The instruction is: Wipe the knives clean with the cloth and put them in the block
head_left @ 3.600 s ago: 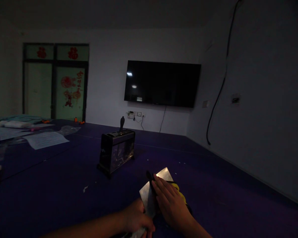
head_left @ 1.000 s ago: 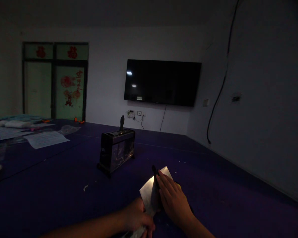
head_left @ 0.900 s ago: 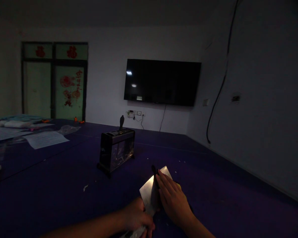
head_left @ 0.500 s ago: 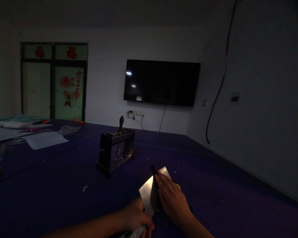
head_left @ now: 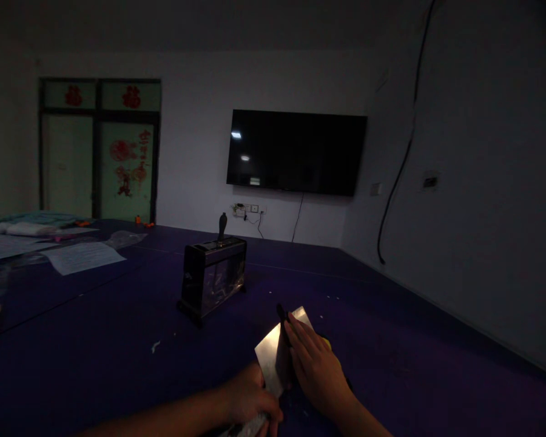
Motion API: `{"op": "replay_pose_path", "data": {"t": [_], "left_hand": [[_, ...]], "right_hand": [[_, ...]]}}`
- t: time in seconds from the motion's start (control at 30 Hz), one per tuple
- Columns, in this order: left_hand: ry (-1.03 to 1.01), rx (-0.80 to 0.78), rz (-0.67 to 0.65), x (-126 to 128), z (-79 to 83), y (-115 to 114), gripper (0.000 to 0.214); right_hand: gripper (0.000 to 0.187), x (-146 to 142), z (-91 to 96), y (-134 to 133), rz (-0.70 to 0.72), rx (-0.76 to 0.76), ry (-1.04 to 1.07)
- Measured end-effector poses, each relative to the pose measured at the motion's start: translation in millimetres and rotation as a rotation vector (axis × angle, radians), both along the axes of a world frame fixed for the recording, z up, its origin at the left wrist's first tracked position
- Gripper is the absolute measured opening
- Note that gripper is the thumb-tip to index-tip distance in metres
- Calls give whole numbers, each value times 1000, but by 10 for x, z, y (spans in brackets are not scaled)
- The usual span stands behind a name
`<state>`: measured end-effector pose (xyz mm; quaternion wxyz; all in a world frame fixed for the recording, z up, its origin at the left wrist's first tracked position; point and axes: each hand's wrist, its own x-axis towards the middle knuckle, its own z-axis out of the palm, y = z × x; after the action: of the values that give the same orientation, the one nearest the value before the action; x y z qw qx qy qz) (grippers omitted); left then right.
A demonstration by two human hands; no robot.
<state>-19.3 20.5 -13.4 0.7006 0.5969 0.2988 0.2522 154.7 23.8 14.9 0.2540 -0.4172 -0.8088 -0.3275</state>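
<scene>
My left hand (head_left: 252, 397) is closed round the handle of a cleaver (head_left: 269, 355) low in the middle of the head view. Its broad metal blade slants up and to the right and catches the light. Against the blade, my right hand (head_left: 316, 364) lies with its fingers pressed together over a black-and-yellow tool (head_left: 282, 315); a black end pokes out past the fingertips and a bit of yellow shows behind the hand. Most of that tool is hidden, so its kind cannot be told. Beyond the hands stands a knife block (head_left: 213, 273) with see-through sides and one black handle upright in its top.
The purple tabletop (head_left: 95, 340) carries small white scraps (head_left: 155, 346). Printed sheets (head_left: 86, 257), a clear plastic bag (head_left: 125, 238) and small orange items (head_left: 149, 225) lie at the left and back. A television (head_left: 295, 152) hangs on the far wall; a black cable (head_left: 398, 173) hangs at right.
</scene>
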Motion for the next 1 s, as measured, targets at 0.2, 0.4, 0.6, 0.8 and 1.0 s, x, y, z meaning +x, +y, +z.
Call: {"op": "replay_pose_path", "data": {"t": [0.2,0.4,0.6,0.8,1.0], "left_hand": [[-23,-23,-38,-12,40,-28,38],[-36,-62,-37,-11,22,1,35],[5,-48,-55,-13,-13,21,15],[-16,-21,6,2,-1,3,14],[15,26,8,4,-12,8,13]], "right_hand": [[46,5,5,-6,10,-9,13],[48,16,-15,4,11,-15,-2],[49,14,-26,19,7,-22,6],[49,14,-19,17,10,-24,14],[51,23,-23,18,4,-4,-16]]}}
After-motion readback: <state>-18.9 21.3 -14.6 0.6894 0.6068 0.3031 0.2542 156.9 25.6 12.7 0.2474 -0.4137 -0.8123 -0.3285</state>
